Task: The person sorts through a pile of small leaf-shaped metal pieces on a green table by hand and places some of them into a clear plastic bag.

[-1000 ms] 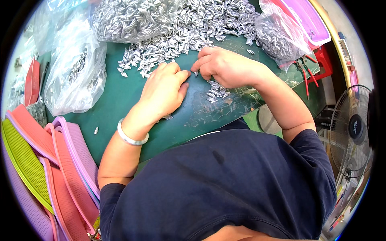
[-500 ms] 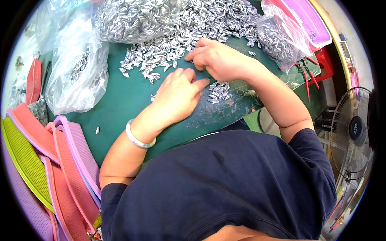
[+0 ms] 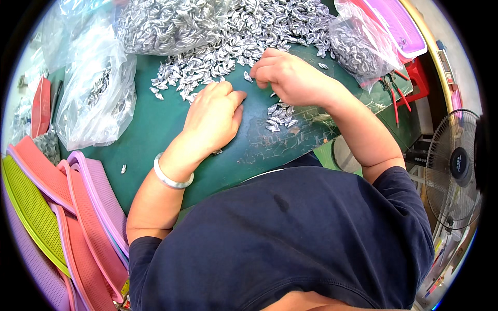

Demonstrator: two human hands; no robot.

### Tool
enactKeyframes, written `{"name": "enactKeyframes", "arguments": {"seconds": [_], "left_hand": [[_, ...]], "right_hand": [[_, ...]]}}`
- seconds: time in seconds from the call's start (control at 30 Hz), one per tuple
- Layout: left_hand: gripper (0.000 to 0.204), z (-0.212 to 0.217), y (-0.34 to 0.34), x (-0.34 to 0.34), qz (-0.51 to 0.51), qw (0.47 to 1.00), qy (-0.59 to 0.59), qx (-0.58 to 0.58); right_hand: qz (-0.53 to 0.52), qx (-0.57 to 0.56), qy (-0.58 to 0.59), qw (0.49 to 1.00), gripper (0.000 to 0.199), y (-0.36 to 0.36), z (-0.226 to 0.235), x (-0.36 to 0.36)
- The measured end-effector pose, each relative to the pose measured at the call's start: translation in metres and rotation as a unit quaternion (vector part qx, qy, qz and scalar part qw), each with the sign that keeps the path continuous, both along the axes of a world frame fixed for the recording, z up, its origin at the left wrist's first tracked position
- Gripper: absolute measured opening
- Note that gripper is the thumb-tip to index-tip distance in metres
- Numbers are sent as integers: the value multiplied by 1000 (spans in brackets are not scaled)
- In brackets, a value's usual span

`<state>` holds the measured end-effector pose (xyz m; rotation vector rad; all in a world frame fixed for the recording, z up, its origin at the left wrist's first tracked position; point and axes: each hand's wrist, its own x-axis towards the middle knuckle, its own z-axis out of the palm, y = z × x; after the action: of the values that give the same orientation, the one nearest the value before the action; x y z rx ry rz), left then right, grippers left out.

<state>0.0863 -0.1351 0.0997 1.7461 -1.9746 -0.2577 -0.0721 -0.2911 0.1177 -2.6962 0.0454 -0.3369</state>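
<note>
A big heap of small silver, leaf-shaped metal pieces (image 3: 270, 31) covers the far part of the green table. At the near edge of that heap is my left hand (image 3: 213, 111), fingers bent down and closed, their tips hidden. My right hand (image 3: 290, 78) is over the table to its right, fingers curled inward and pressed together; whatever they hold cannot be made out. Close to the right fingertips lies a single silver piece (image 3: 248, 76). Below the right hand sits a small pile of the same pieces (image 3: 280, 116). Another loose piece (image 3: 218, 152) shows beside my left wrist.
Clear plastic bags of pieces stand at the far left (image 3: 93, 98), back (image 3: 166, 28) and right (image 3: 363, 49). Red-handled pliers (image 3: 397, 96) lie at the right edge. Coloured plastic baskets (image 3: 96, 217) are stacked at left; a fan (image 3: 454, 166) stands at right.
My hands have moved apart: the left a little left and down, the right slightly to the right. The single piece between them has come into view.
</note>
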Motion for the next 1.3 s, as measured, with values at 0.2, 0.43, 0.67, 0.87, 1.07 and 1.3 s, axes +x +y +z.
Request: {"name": "enactKeyframes", "arguments": {"seconds": [0.2, 0.43, 0.67, 0.87, 1.07, 1.3], "left_hand": [[21, 0, -1, -1, 13, 999, 21, -29], [20, -2, -6, -3, -8, 996, 31, -84], [14, -2, -1, -2, -32, 999, 3, 17], [13, 6, 4, -1, -26, 999, -24, 38], [14, 12, 4, 2, -40, 996, -49, 63], [13, 15, 4, 6, -32, 996, -31, 79]], "right_hand": [[26, 20, -12, 999, 14, 5, -11, 0], [26, 47, -41, 998, 14, -2, -8, 1], [-25, -37, -19, 999, 14, -4, -15, 10], [-8, -5, -16, 1000, 16, -7, -8, 13], [-20, -27, -10, 999, 16, -5, -16, 22], [38, -1, 11, 999, 14, -3, -12, 15]]}}
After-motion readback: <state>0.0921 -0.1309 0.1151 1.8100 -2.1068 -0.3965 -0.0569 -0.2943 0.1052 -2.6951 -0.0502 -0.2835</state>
